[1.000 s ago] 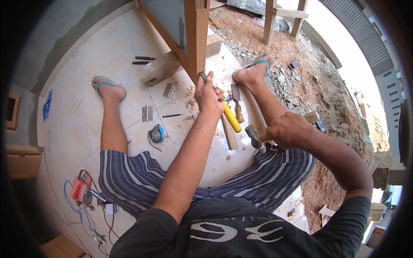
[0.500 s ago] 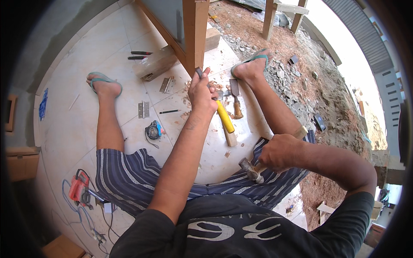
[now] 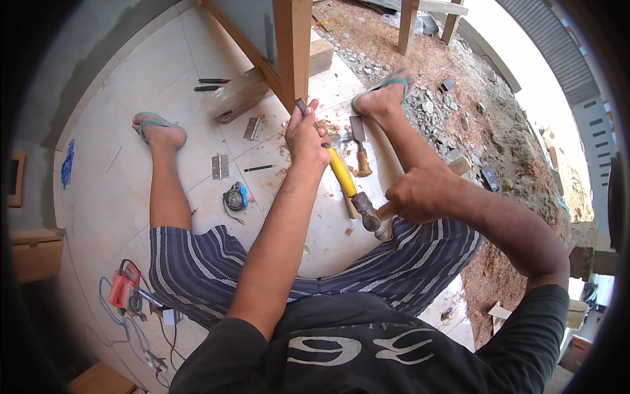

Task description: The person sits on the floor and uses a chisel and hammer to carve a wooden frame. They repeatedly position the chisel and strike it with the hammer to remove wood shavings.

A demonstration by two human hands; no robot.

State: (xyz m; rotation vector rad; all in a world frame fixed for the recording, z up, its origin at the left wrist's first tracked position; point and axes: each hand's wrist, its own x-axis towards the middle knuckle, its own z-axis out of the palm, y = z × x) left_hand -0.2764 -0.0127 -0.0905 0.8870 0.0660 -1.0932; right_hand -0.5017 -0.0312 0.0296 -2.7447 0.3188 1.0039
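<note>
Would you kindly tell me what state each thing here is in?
Yellow chisel: gripped in the left hand.
Hammer: in the right hand, head by the yellow chisel's butt.
Nearer hinge: open flat.
Farther hinge: open.
Wood-handled chisel: lying flat.
Pencil: lying flat.
Tape measure: no blade showing.
Red tool: on or off unclear.

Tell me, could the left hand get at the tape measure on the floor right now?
Probably yes, but the left hand grips the yellow-handled chisel and would likely need to release it first. The tape measure lies uncovered on the tiled floor, left of the forearm, with nothing visible blocking the way.
</note>
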